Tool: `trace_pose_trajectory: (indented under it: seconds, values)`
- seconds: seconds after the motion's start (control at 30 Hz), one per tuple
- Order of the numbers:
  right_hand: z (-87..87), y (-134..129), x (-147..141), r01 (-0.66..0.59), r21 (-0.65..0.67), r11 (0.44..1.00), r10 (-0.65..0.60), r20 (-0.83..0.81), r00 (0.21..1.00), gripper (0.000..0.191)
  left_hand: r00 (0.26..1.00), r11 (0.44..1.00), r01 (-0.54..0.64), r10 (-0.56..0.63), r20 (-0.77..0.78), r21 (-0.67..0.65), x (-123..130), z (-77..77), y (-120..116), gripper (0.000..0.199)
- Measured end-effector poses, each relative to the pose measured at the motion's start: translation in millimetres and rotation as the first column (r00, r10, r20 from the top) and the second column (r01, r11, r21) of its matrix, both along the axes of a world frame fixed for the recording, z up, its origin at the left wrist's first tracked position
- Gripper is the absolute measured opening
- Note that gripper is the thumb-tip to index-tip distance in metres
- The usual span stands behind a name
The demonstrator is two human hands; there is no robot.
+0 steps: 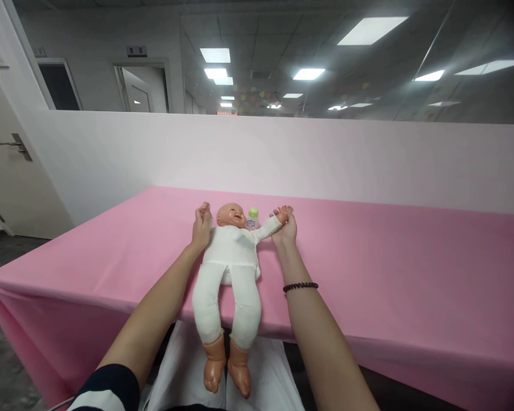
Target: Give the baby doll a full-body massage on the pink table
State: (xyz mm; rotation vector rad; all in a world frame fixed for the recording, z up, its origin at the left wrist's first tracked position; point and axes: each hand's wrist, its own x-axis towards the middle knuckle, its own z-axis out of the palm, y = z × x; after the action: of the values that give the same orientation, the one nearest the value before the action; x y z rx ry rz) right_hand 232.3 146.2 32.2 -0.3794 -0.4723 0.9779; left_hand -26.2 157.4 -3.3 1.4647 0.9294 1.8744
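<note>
A baby doll (233, 248) with a white cloth body lies on its back on the pink-covered table (389, 274), its feet hanging past the front edge over my lap. My right hand (286, 227) is closed around the doll's hand, and that arm stretches out to the right. On the other side of the doll, my left hand (203, 224) is closed beside its shoulder; the doll's other arm is mostly hidden there. A small clear bottle with a green cap (252, 219) stands beside the doll's head.
Behind the table rises a white wall (304, 157) with a wide glass pane above it. A door (17, 165) with a metal handle is at the far left. The table's front edge crosses just above my lap.
</note>
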Motion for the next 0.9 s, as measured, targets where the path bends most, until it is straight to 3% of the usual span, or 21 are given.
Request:
trace_pose_trajectory:
  seconds: [0.1, 0.17, 0.23, 0.3, 0.37, 0.4, 0.47, 0.53, 0.63, 0.7, 0.77, 0.83, 0.9]
  values:
    - [10.4, -14.4, -11.9, -0.143, 0.087, 0.986, 0.119, 0.242, 0.963, 0.026, 0.939, 0.988, 0.108, -0.065, -0.337, 0.112, 6.1, 8.9, -18.8, 0.037]
    - [12.2, -23.7, -16.1, -0.297, 0.063, 0.953, 0.239, 0.449, 0.861, 0.033, 0.873, 0.98, 0.165, -0.091, -0.479, 0.115, 6.3, 13.9, -25.3, 0.038]
    - [11.1, -30.8, -17.7, -0.451, -0.026, 0.892, 0.356, 0.653, 0.668, 0.04, 0.811, 0.972, 0.216, -0.125, -0.572, 0.094, 4.9, 16.2, -26.1, 0.04]
    - [9.7, -35.6, -18.6, -0.56, -0.16, 0.813, 0.428, 0.816, 0.388, 0.047, 0.752, 0.966, 0.253, -0.155, -0.64, 0.062, 3.1, 15.5, -22.9, 0.041]
    - [10.0, -38.5, -20.8, -0.585, -0.296, 0.755, 0.433, 0.895, 0.105, 0.051, 0.693, 0.963, 0.264, -0.158, -0.703, 0.044, 1.7, 13.1, -18.2, 0.042]
    - [10.9, -39.7, -22.4, -0.571, -0.337, 0.749, 0.412, 0.911, 0.001, 0.051, 0.663, 0.964, 0.261, -0.147, -0.734, 0.043, 1.1, 11.9, -16.0, 0.042]
    - [13.8, -41.7, -26.2, -0.543, -0.354, 0.761, 0.352, 0.929, -0.113, 0.05, 0.607, 0.965, 0.255, -0.118, -0.786, 0.053, 0.5, 10.2, -13.2, 0.04]
    - [16.3, -43.4, -28.6, -0.536, -0.342, 0.772, 0.313, 0.938, -0.147, 0.048, 0.58, 0.965, 0.255, -0.102, -0.808, 0.061, 0.5, 9.7, -12.9, 0.039]
    - [16.7, -44.5, -27.3, -0.532, -0.351, 0.771, 0.343, 0.932, -0.118, 0.043, 0.62, 0.964, 0.259, -0.125, -0.774, 0.052, 2.8, 10.2, -15.5, 0.04]
    - [14.9, -43.1, -23.8, -0.531, -0.321, 0.784, 0.39, 0.921, 0.02, 0.045, 0.711, 0.964, 0.264, -0.18, -0.679, 0.022, 5.6, 10.1, -16.2, 0.042]
    - [13.1, -39.5, -19.7, -0.527, -0.216, 0.822, 0.411, 0.865, 0.288, 0.048, 0.847, 0.963, 0.271, -0.23, -0.48, 0.016, 8.0, 9.7, -13.3, 0.045]
    - [11.7, -33.3, -15.1, -0.469, -0.057, 0.881, 0.365, 0.712, 0.6, 0.046, 0.959, 0.973, 0.228, -0.218, -0.18, 0.035, 7.8, 9.6, -5.8, 0.048]
    - [9.4, -24.2, -8.7, -0.341, 0.101, 0.935, 0.257, 0.472, 0.844, 0.038, 0.984, 0.993, 0.121, -0.119, 0.135, -0.004, 3.8, 10.1, 5.0, 0.049]
